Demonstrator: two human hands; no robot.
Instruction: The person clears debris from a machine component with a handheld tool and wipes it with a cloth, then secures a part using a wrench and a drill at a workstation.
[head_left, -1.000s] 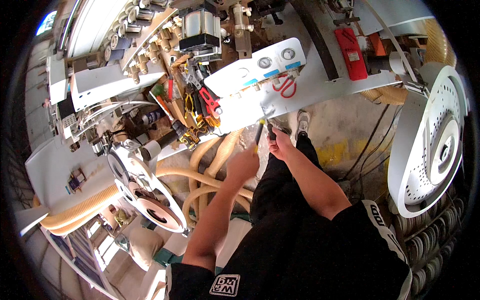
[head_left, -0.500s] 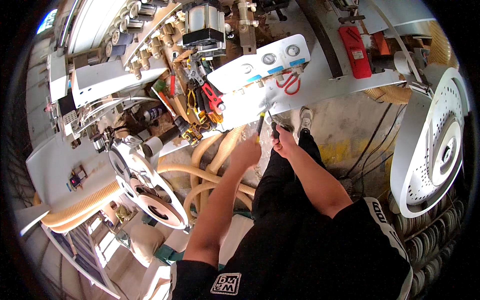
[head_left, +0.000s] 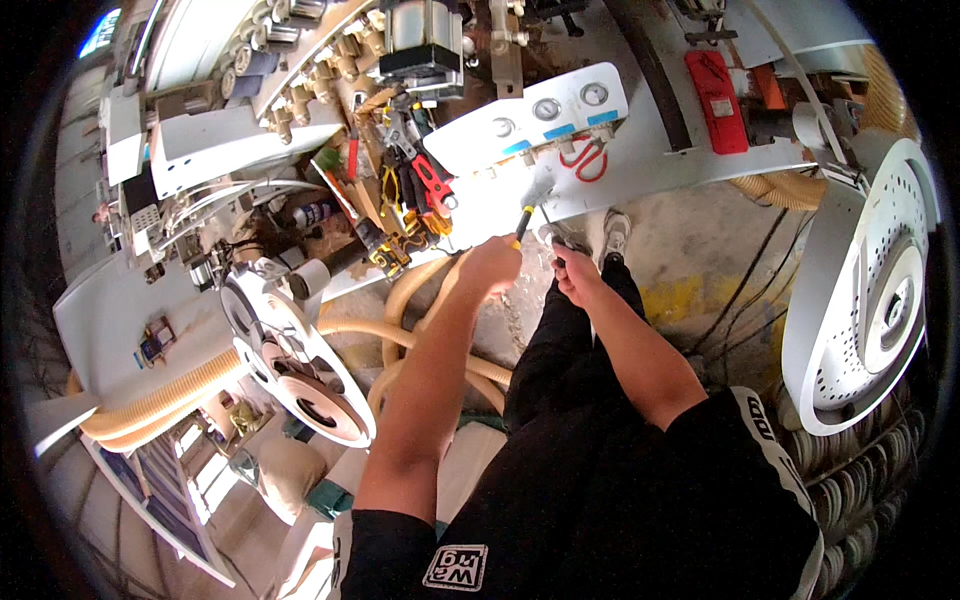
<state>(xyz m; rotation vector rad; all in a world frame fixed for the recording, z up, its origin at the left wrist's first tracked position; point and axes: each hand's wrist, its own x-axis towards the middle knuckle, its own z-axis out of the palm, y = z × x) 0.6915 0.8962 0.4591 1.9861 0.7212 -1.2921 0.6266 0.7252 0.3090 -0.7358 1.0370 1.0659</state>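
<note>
Tool heap (head_left: 400, 200): spread over the left part of the white bench (head_left: 640, 168), with yellow-handled pliers (head_left: 389, 190) and a red-handled tool (head_left: 432, 184) jumbled together; cannot tell whether loose or in a shallow tray.
Red case (head_left: 716, 105): lying on the bench toward the right; inside out of sight.
Beige sack (head_left: 290, 475): bulging at lower left; filling hidden.
Gauge panel (head_left: 525, 125): leftmost dial washed out by glare; red-handled scissors (head_left: 590, 162) partly tucked under the front edge.
Hammer-like tool (head_left: 524, 226): pointing forward from the left fist, at the bench's front edge; head bleached by bright light, exact shape unclear.
Dark-handled tool (head_left: 559, 263): mostly covered by fingers; thin shaft angled toward the hammer-like tool's head, contact impossible to tell.
Left hand (head_left: 490, 267): clenched around the black-and-yellow handle.
Right hand (head_left: 577, 277): fingers curled, gripping the dark handle.
</note>
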